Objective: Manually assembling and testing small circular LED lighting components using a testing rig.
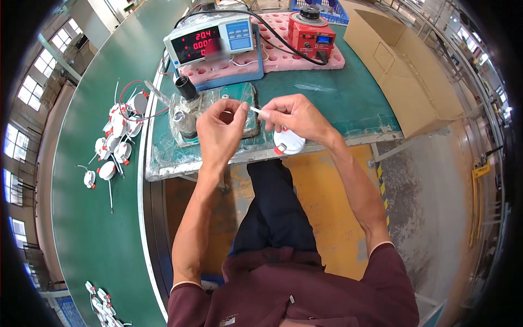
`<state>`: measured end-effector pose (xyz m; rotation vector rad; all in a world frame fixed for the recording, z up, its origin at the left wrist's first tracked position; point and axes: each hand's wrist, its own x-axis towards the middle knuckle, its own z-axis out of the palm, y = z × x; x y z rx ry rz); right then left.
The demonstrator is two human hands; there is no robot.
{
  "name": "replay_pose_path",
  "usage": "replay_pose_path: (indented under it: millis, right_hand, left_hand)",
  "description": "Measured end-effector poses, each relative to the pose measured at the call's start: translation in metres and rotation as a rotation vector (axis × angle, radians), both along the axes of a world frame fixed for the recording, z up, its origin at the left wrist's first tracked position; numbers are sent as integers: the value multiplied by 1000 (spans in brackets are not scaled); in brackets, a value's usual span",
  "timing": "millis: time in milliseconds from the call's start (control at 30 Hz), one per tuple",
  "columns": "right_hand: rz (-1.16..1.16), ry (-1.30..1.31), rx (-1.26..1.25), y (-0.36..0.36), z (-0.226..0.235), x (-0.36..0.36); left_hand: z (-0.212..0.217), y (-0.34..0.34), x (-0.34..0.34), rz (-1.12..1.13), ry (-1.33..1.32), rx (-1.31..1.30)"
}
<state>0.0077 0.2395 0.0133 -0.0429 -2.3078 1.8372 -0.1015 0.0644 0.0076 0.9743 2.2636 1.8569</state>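
Note:
My right hand [298,117] is closed on a short white cable [257,110], which sticks out leftward from its fingertips. The thumb and forefinger of my left hand [222,129] pinch at the cable's free end; the fingers hide its tip. Just below my right hand is a round white downlight [290,143] with red clips, at the front edge of the bench. Whether the cable runs to this lamp is hidden behind the fingers. Beyond my left hand, a plastic-wrapped fixture board [210,101] carries a black upright cylinder [186,87] and a grey metal post [184,122].
A meter [212,41] with red digits and a red power box [309,38] stand at the back on pink foam [275,24]. A cardboard box [400,76] is at right. Several white downlights [117,128] lie on the green belt [92,229] at left. Leads cross the back.

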Motion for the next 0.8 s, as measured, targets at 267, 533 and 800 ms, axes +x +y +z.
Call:
replay_pose_path:
  millis: [267, 533, 800]
  right_hand:
    - [44, 18, -81, -10, -2, -4]
    - [55, -29, -104, -15, 1, -9]
    - [27, -98, -95, -22, -4, -19]
  left_hand:
    - [9, -24, 11, 74, 442, -226]
    - [24, -30, 5, -21, 866, -332]
    - [-3, -37, 6, -75, 727, -385]
